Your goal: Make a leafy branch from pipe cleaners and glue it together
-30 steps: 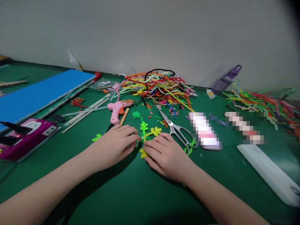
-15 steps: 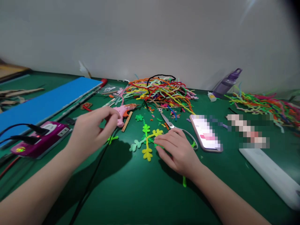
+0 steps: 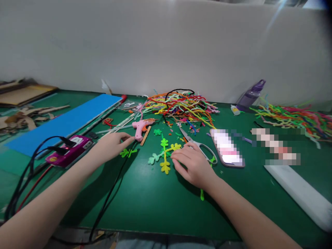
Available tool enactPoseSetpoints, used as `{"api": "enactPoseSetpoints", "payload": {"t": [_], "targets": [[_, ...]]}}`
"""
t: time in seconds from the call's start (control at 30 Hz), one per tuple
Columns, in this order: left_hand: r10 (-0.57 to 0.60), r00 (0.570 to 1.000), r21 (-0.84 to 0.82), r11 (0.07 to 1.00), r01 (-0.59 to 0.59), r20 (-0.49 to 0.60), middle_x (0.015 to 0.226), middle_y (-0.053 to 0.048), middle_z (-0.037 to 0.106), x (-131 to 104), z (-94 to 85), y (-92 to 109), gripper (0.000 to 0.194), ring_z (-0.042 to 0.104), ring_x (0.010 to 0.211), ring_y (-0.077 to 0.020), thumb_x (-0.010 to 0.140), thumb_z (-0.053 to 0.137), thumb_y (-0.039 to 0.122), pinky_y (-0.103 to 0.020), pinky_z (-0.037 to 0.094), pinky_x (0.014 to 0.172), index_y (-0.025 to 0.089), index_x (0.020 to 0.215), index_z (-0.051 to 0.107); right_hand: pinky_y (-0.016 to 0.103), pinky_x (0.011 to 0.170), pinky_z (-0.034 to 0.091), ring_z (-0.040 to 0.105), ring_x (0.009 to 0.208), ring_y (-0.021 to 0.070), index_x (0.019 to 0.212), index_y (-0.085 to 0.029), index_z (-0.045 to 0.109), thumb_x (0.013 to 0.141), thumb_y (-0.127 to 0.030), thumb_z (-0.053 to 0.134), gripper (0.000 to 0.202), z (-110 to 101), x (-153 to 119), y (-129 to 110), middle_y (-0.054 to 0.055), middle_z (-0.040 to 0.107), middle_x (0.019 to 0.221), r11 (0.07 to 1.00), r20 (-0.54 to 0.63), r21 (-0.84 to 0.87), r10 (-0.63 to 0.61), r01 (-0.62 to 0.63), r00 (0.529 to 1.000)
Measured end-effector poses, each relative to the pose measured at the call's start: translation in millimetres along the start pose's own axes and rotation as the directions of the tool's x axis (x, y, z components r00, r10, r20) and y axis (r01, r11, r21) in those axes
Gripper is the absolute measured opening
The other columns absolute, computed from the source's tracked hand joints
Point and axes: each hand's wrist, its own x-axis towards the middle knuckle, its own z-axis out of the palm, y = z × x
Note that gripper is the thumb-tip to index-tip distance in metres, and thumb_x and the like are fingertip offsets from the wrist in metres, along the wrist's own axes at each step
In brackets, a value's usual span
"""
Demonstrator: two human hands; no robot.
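My right hand [image 3: 193, 162] is closed on the right side of a cross-shaped piece of fuzzy green and yellow leaf sprigs [image 3: 165, 157], resting low over the table. The fingertips hide part of the piece. My left hand [image 3: 114, 145] has its fingers partly apart beside the handle of a pink glue gun [image 3: 140, 129] and holds nothing that I can see. Below its fingertips lies a small green sprig [image 3: 127, 153]. Scissors [image 3: 201, 144] lie open behind my right hand. A green flower shape [image 3: 157, 132] sits beyond the sprigs.
Colourful pipe cleaners [image 3: 178, 103] are heaped at the back. A phone [image 3: 227, 148], a purple bottle [image 3: 250, 97] and a white bar [image 3: 298, 193] are at the right. To the left are a blue board [image 3: 67, 121] and a magenta power strip [image 3: 68, 152] with black cables.
The camera view has shifted, showing the table's front edge. My left hand has lowered beside the glue gun's handle, its fingers more spread. My right hand stays at the sprigs.
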Motion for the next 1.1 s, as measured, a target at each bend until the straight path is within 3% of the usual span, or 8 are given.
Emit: {"api": "enactPoseSetpoints", "payload": {"t": [0.1, 0.27, 0.47, 0.63, 0.83, 1.1], "targets": [[-0.074, 0.996, -0.083, 0.993, 0.078, 0.052, 0.068, -0.003, 0.068, 16, 7.1, -1, 0.054, 0.058, 0.059, -0.0204, 0.073, 0.044, 0.066, -0.026, 0.034, 0.051, 0.022, 0.085, 0.072, 0.036, 0.093, 0.035, 0.060, 0.083, 0.0143, 0.090, -0.016, 0.064, 0.090, -0.017, 0.049, 0.015, 1, -1, 0, 0.004, 0.070, 0.090, 1.000, 0.002, 0.008, -0.010, 0.010, 1.000], [-0.137, 0.990, -0.133, 0.981, 0.140, 0.031, 0.054, -0.003, 0.060, 38, 13.1, -1, 0.048, 0.054, 0.051, -0.0181, 0.067, 0.051, 0.065, -0.025, 0.032, 0.046, 0.019, 0.061, 0.065, 0.036, 0.093, 0.034, 0.062, 0.084, 0.0143, 0.090, -0.017, 0.063, 0.091, -0.017, 0.046, 0.016, 0, -1, 0, 0.004, 0.070, 0.090, 0.999, -0.005, 0.022, -0.036, 0.036, 0.999], [-0.227, 0.972, -0.234, 0.944, 0.234, 0.059, 0.045, 0.000, 0.049, 48, 20.8, -3, 0.052, 0.044, 0.041, -0.0133, 0.063, 0.053, 0.070, -0.024, 0.031, 0.040, 0.019, 0.056, 0.058, 0.035, 0.092, 0.035, 0.062, 0.084, 0.0142, 0.090, -0.017, 0.063, 0.091, -0.016, 0.047, 0.016, 1, -1, 0, 0.005, 0.071, 0.090, 0.998, 0.012, 0.017, -0.065, 0.065, 0.998], [-0.228, 0.971, -0.256, 0.937, 0.239, 0.073, 0.044, 0.001, 0.048, 50, 19.2, 2, 0.049, 0.042, 0.039, -0.0118, 0.063, 0.056, 0.066, -0.024, 0.029, 0.039, 0.018, 0.055, 0.059, 0.035, 0.091, 0.036, 0.062, 0.082, 0.0136, 0.089, -0.017, 0.063, 0.090, -0.017, 0.046, 0.016, 1, -2, -1, 0.004, 0.070, 0.089, 0.997, 0.022, 0.013, -0.081, 0.081, 0.996], [-0.216, 0.975, -0.160, 0.962, 0.221, 0.044, 0.037, -0.001, 0.047, 54, 15.8, 9, 0.047, 0.044, 0.040, -0.0146, 0.063, 0.057, 0.061, -0.026, 0.028, 0.041, 0.019, 0.043, 0.057, 0.035, 0.091, 0.037, 0.061, 0.087, 0.0151, 0.088, -0.017, 0.063, 0.091, -0.018, 0.046, 0.018, 3, -3, -1, 0.006, 0.070, 0.090, 0.993, 0.041, 0.021, -0.116, 0.116, 0.992], [-0.135, 0.987, -0.076, 0.989, 0.128, -0.087, 0.042, 0.005, 0.048, 43, 8.3, 9, 0.044, 0.047, 0.048, -0.0114, 0.069, 0.054, 0.056, -0.022, 0.027, 0.046, 0.015, 0.057, 0.066, 0.034, 0.088, 0.039, 0.061, 0.085, 0.0144, 0.088, -0.017, 0.062, 0.091, -0.019, 0.046, 0.017, 1, -2, -1, 0.005, 0.070, 0.088, 0.989, 0.056, 0.013, -0.148, 0.148, 0.987]]}}
